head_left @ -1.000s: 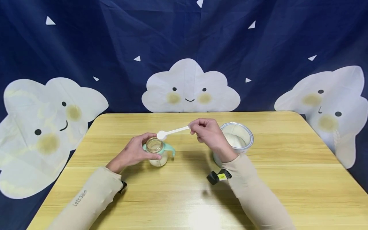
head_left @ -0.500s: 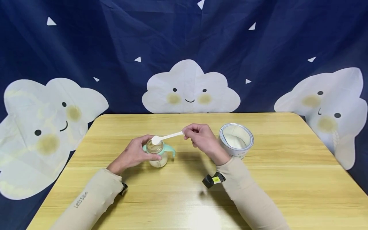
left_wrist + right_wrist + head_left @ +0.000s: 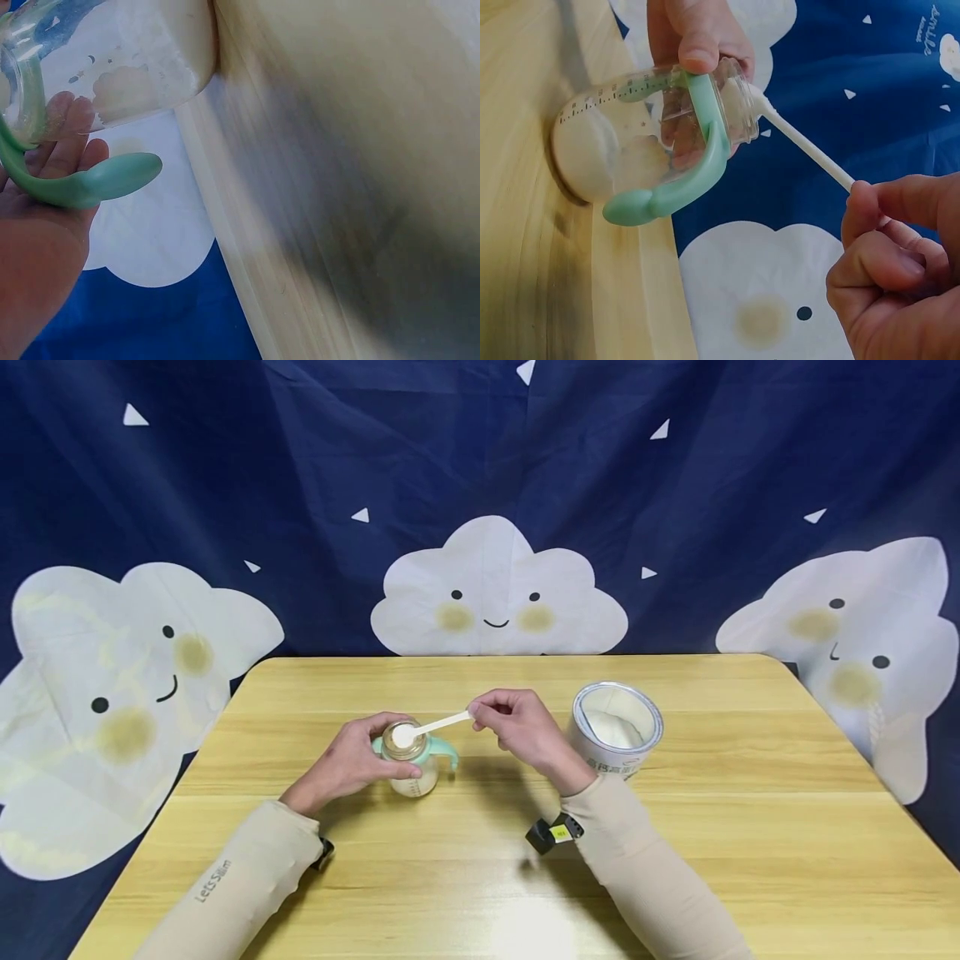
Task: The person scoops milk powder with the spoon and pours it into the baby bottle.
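Observation:
My left hand (image 3: 348,760) grips a clear baby bottle (image 3: 414,783) round its neck, where a mint-green handle ring sits. The bottle stands upright on the table with its mouth uncovered, and pale powder lies at its bottom in the right wrist view. Between thumb and forefinger, my right hand (image 3: 517,727) pinches the end of a white long-handled scoop (image 3: 444,723). The scoop's bowl is at the bottle's mouth, dipping inside the threaded neck (image 3: 737,101). Curved green handles (image 3: 124,176) stick out from the bottle.
Right of my right hand stands an open can (image 3: 600,758) with white powder (image 3: 615,729) inside. The wooden table (image 3: 750,827) meets a dark blue cloth (image 3: 322,443) with smiling clouds behind it. A black wrist camera (image 3: 551,835) juts from my right sleeve.
My right hand has moved left and down with the scoop, bringing its bowl from above the bottle's rim into the mouth. More of the can shows now. My left hand stays on the bottle.

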`<action>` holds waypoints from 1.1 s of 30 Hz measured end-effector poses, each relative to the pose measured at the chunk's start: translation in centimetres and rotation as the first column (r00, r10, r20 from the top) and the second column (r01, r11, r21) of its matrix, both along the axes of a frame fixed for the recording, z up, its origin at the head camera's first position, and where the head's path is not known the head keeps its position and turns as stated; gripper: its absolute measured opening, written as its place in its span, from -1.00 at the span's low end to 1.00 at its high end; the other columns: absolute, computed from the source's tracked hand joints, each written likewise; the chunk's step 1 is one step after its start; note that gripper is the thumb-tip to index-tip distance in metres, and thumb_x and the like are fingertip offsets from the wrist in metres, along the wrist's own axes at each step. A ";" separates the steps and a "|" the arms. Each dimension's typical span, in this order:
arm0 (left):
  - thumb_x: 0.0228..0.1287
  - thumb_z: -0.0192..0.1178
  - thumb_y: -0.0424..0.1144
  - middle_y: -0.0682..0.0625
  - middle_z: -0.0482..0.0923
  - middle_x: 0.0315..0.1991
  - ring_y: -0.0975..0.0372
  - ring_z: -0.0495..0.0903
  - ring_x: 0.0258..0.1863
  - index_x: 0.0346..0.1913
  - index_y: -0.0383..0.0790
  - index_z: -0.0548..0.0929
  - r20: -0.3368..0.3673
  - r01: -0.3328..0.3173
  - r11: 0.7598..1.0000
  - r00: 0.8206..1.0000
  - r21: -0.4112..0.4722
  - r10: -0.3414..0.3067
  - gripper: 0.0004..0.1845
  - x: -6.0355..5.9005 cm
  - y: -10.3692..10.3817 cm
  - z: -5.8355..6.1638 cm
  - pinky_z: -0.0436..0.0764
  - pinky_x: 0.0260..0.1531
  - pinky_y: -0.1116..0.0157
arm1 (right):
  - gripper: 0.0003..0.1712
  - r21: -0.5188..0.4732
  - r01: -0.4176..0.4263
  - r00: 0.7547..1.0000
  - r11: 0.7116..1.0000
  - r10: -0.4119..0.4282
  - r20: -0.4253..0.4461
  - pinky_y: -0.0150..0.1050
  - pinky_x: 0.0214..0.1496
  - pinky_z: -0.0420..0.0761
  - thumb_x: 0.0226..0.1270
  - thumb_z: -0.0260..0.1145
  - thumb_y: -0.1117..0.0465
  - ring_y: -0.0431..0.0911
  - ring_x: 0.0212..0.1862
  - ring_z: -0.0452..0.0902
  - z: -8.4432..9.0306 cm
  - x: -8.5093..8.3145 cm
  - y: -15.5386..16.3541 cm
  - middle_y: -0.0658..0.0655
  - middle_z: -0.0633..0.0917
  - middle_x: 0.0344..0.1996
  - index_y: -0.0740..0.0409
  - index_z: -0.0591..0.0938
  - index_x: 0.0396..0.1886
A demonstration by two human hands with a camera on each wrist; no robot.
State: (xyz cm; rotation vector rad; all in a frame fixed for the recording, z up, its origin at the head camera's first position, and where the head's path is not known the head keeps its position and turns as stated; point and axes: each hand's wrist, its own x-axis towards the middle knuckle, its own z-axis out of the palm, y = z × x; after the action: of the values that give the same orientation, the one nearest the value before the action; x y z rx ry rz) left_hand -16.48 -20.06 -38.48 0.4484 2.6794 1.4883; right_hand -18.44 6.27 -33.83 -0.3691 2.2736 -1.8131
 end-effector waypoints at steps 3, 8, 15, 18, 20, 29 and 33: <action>-0.17 0.67 -0.19 0.00 0.70 -0.10 0.15 0.61 -0.13 0.13 -0.21 0.65 0.005 -0.001 1.000 1.000 0.007 0.001 -0.31 0.0 0.0 -0.1 0.57 -0.05 0.16 | -0.81 0.015 0.000 1.000 1.000 0.000 -0.012 -0.45 -0.58 0.34 0.44 0.26 0.29 -0.23 -0.58 0.32 0.0 0.0 -0.1 0.04 0.68 -0.46 0.32 0.73 -0.17; -0.17 0.67 -0.19 0.00 0.70 -0.10 0.15 0.61 -0.13 0.13 -0.20 0.66 0.009 -0.005 1.000 1.000 0.005 0.004 -0.31 0.0 0.0 -0.1 0.58 -0.06 0.19 | -0.82 0.021 -0.011 1.000 1.000 0.011 -0.023 -0.45 -0.59 0.32 0.41 0.28 0.27 -0.23 -0.59 0.31 0.1 0.1 -0.1 0.01 0.65 -0.47 0.30 0.74 -0.17; -0.16 0.66 -0.19 -0.01 0.70 -0.11 0.15 0.61 -0.13 0.14 -0.21 0.65 0.011 0.002 1.000 1.000 0.005 -0.002 -0.30 0.0 0.0 -0.1 0.58 -0.06 0.20 | -0.83 0.039 -0.029 0.996 0.999 0.033 -0.085 -0.41 -0.50 0.39 0.37 0.32 0.27 -0.19 -0.49 0.38 0.1 0.2 0.0 0.00 0.61 -0.48 0.28 0.75 -0.17; -0.16 0.66 -0.19 -0.02 0.69 -0.11 0.15 0.61 -0.13 0.15 -0.23 0.64 0.016 0.000 1.000 1.000 0.006 -0.001 -0.29 0.0 0.0 0.0 0.59 -0.07 0.21 | -0.84 0.061 -0.035 0.990 0.998 0.042 -0.135 -0.39 -0.41 0.43 0.35 0.33 0.28 -0.17 -0.42 0.43 0.2 0.3 0.0 0.03 0.66 -0.44 0.27 0.76 -0.19; -0.15 0.66 -0.19 -0.02 0.69 -0.10 0.15 0.61 -0.13 0.16 -0.24 0.63 0.019 0.000 1.000 1.000 0.004 0.000 -0.29 0.0 0.0 0.0 0.59 -0.07 0.22 | -0.85 0.068 -0.039 0.985 0.997 0.050 -0.166 -0.38 -0.38 0.43 0.32 0.33 0.30 -0.17 -0.40 0.43 0.2 0.3 0.0 0.04 0.68 -0.41 0.26 0.76 -0.20; -0.15 0.66 -0.17 -0.02 0.69 -0.10 0.15 0.61 -0.13 0.17 -0.27 0.62 0.007 0.003 1.000 1.000 -0.018 -0.003 -0.27 -0.1 0.0 0.0 0.60 -0.07 0.19 | -0.85 0.057 -0.041 0.965 0.998 0.054 -0.255 -0.41 -0.51 0.30 0.28 0.32 0.33 -0.20 -0.52 0.31 0.2 0.3 0.0 -0.02 0.59 -0.54 0.25 0.76 -0.21; -0.14 0.66 -0.17 -0.02 0.69 -0.11 0.15 0.61 -0.13 0.16 -0.27 0.62 0.003 0.009 1.000 1.000 -0.019 -0.009 -0.28 -0.1 -0.1 0.0 0.60 -0.07 0.21 | -0.85 0.066 -0.041 0.960 0.997 0.058 -0.273 -0.41 -0.53 0.28 0.27 0.32 0.34 -0.20 -0.54 0.30 0.3 0.4 0.0 0.00 0.58 -0.56 0.23 0.77 -0.23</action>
State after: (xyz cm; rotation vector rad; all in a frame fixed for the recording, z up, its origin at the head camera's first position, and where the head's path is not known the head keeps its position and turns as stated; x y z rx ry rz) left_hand -16.61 -20.12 -38.47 0.4557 2.6833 1.4585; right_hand -18.03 6.29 -33.52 -0.7017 2.4669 -1.7590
